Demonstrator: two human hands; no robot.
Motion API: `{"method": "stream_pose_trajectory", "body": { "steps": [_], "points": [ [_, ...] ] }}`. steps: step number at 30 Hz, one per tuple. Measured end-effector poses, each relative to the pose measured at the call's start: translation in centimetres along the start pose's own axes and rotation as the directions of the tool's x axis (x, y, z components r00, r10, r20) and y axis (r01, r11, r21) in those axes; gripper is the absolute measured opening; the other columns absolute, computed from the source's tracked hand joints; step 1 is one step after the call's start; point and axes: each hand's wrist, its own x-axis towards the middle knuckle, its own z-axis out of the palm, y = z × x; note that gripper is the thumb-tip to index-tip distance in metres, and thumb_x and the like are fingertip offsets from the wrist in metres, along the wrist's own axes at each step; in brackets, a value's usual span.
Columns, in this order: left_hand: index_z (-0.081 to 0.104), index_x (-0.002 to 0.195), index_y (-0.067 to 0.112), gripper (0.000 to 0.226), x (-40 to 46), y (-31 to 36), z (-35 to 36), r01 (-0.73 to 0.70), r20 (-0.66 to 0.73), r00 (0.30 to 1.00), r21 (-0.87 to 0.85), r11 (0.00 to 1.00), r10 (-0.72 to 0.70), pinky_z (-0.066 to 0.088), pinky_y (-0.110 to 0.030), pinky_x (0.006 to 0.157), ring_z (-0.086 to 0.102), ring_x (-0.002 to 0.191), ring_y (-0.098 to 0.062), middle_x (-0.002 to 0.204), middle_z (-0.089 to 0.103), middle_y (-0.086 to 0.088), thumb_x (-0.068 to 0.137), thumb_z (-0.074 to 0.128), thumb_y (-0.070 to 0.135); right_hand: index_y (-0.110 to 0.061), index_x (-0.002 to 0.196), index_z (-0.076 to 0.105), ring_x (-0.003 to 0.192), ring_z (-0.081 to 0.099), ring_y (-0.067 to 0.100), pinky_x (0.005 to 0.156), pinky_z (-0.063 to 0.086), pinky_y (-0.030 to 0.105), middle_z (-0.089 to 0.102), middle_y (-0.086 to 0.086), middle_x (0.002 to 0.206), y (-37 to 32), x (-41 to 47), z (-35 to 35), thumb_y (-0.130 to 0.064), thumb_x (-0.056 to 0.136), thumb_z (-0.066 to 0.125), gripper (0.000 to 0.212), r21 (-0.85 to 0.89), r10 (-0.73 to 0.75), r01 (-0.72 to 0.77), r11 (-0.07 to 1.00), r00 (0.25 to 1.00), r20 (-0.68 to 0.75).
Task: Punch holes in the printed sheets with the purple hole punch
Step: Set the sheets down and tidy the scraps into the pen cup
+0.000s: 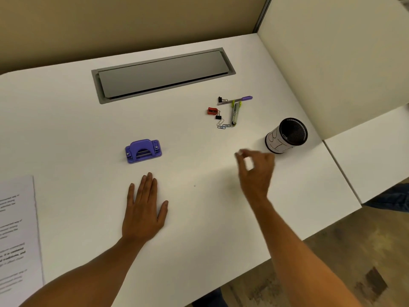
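Note:
The purple hole punch (143,150) stands alone on the white desk (194,218), left of centre. A stack of printed sheets (18,235) lies at the left edge, partly cut off by the frame. My left hand (145,207) lies flat on the desk, fingers straight, just below the punch and apart from it. My right hand (256,171) hovers above the desk to the right, blurred, its thumb and fingers loosely curled with nothing visible between them.
A black mesh pen cup (286,135) wrapped in white paper stands just beyond my right hand. Behind it lie a purple pen (236,99), a small stapler (235,114), a red sharpener (212,111), binder clips and paper clips. A grey cable hatch (163,74) is set into the desk's back.

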Motion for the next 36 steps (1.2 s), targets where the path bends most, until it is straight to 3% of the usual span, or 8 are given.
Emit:
{"method": "stream_pose_trajectory", "body": {
  "steps": [4, 6, 13, 19, 26, 31, 33, 36],
  "points": [
    [0.025, 0.154, 0.004, 0.073, 0.0, 0.0, 0.0, -0.001, 0.003, 1.000, 0.001, 1.000, 0.001, 0.015, -0.051, 0.125, 0.015, 0.155, -0.022, 0.166, 0.017, -0.012, 0.098, 0.025, 0.051, -0.030, 0.096, 0.076, 0.099, 0.050, 0.019, 0.084, 0.033, 0.028, 0.066, -0.021, 0.086, -1.7, -6.2, 2.9, -0.041, 0.087, 0.071, 0.015, -0.048, 0.085, -0.071, 0.996, 0.874, 0.479],
    [0.026, 0.154, 0.004, 0.073, 0.1, 0.1, -0.1, 0.000, 0.006, 1.000, -0.001, 1.000, 0.000, 0.016, -0.051, 0.125, 0.015, 0.155, -0.022, 0.166, 0.018, -0.012, 0.098, 0.025, 0.051, -0.031, 0.100, 0.075, 0.104, 0.045, 0.015, 0.085, 0.025, 0.026, 0.072, -0.017, 0.091, -2.4, -7.9, 3.9, -0.045, 0.089, 0.067, 0.020, -0.102, 0.142, -0.102, 0.990, 0.812, 0.566],
    [0.023, 0.155, 0.005, 0.074, 0.0, 0.1, -0.3, 0.005, 0.030, 1.000, 0.002, 1.000, -0.005, 0.016, -0.052, 0.125, 0.014, 0.155, -0.023, 0.167, 0.016, -0.012, 0.098, 0.020, 0.053, -0.029, 0.104, 0.075, 0.108, 0.045, 0.018, 0.092, 0.035, 0.036, 0.074, -0.012, 0.092, -4.2, -8.1, 4.8, -0.041, 0.092, 0.065, 0.020, -0.228, 0.241, -0.129, 0.965, 0.777, 0.581],
    [0.022, 0.156, 0.005, 0.075, 0.1, 0.1, -0.4, 0.010, 0.042, 0.999, -0.001, 1.000, -0.010, 0.017, -0.052, 0.125, 0.013, 0.155, -0.023, 0.167, 0.014, -0.012, 0.098, 0.018, 0.053, -0.030, 0.103, 0.075, 0.110, 0.044, 0.019, 0.091, 0.030, 0.036, 0.073, -0.009, 0.088, -5.1, -7.7, 5.1, -0.039, 0.095, 0.062, 0.019, -0.299, 0.273, -0.113, 0.948, 0.774, 0.572],
    [0.022, 0.156, 0.006, 0.076, 0.2, 0.2, -0.3, 0.021, 0.059, 0.998, 0.000, 1.000, -0.021, 0.017, -0.052, 0.125, 0.015, 0.155, -0.024, 0.166, 0.016, -0.012, 0.097, 0.018, 0.055, -0.026, 0.093, 0.072, 0.101, 0.046, 0.023, 0.085, 0.023, 0.038, 0.068, -0.008, 0.084, -6.0, -7.8, 5.5, -0.024, 0.095, 0.054, 0.018, -0.457, 0.186, 0.132, 0.880, 0.788, 0.587],
    [0.023, 0.156, 0.006, 0.076, 0.2, 0.1, -0.3, 0.022, 0.063, 0.998, -0.001, 1.000, -0.022, 0.018, -0.052, 0.125, 0.016, 0.155, -0.024, 0.166, 0.017, -0.012, 0.097, 0.019, 0.055, -0.014, 0.091, 0.065, 0.098, 0.050, 0.029, 0.090, 0.033, 0.042, 0.063, 0.002, 0.088, -6.2, -8.0, 5.6, -0.011, 0.088, 0.049, 0.016, -0.493, 0.147, 0.275, 0.825, 0.739, 0.658],
    [0.022, 0.156, 0.006, 0.076, 0.2, 0.1, -0.4, 0.022, 0.061, 0.998, 0.000, 1.000, -0.022, 0.018, -0.052, 0.125, 0.015, 0.155, -0.024, 0.166, 0.016, -0.012, 0.097, 0.021, 0.054, -0.015, 0.099, 0.062, 0.102, 0.047, 0.029, 0.089, 0.030, 0.039, 0.061, 0.002, 0.097, -5.8, -7.9, 5.8, -0.009, 0.089, 0.044, 0.022, -0.456, 0.174, 0.237, 0.858, 0.702, 0.691],
    [0.021, 0.156, 0.006, 0.075, 0.2, 0.2, -0.5, 0.017, 0.061, 0.998, -0.004, 1.000, -0.017, 0.018, -0.052, 0.125, 0.013, 0.155, -0.023, 0.167, 0.015, -0.012, 0.097, 0.023, 0.053, -0.026, 0.090, 0.055, 0.107, 0.042, 0.027, 0.085, 0.027, 0.034, 0.058, -0.007, 0.095, -4.9, -6.4, 5.0, 0.001, 0.082, 0.043, 0.030, -0.287, 0.280, -0.109, 0.952, 0.695, 0.662]
  ]
}}
